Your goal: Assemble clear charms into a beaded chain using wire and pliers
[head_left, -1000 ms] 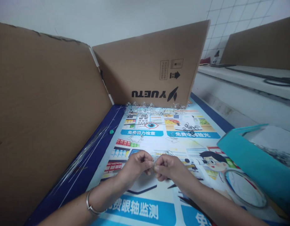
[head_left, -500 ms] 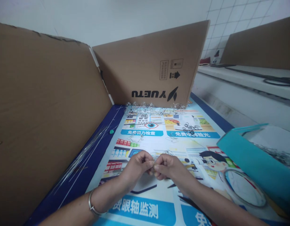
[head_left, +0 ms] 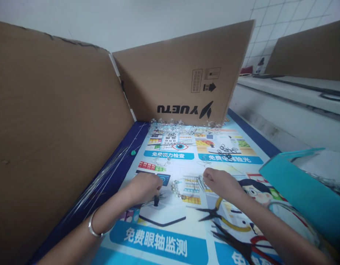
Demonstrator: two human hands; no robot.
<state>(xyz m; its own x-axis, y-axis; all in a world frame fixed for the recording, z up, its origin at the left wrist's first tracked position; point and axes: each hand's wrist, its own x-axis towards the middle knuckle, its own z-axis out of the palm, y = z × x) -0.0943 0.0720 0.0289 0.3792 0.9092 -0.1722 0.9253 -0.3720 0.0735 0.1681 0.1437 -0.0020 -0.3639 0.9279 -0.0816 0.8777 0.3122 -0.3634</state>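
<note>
My left hand is closed low over the table, left of centre. Thin dark wire pieces lie under its fingertips; what they pinch, if anything, is hidden. My right hand is closed, its fingertips at a small bundle of looped silver wire. I cannot make out whether it grips that wire. Between the hands, a curved string of clear beads rests on the printed sheet. Pliers with yellow handles lie below my right hand, and a red-handled tool lies nearer me.
Cardboard panels stand at the left and back, with a heap of clear beaded pieces along the back one. Black rings lie at back right. A teal box holds metal bits. Long wires lie at left.
My hands were together at the centre and have parted, left hand to the left, right hand to the right. The bead string and pliers now show. The view has shifted slightly.
</note>
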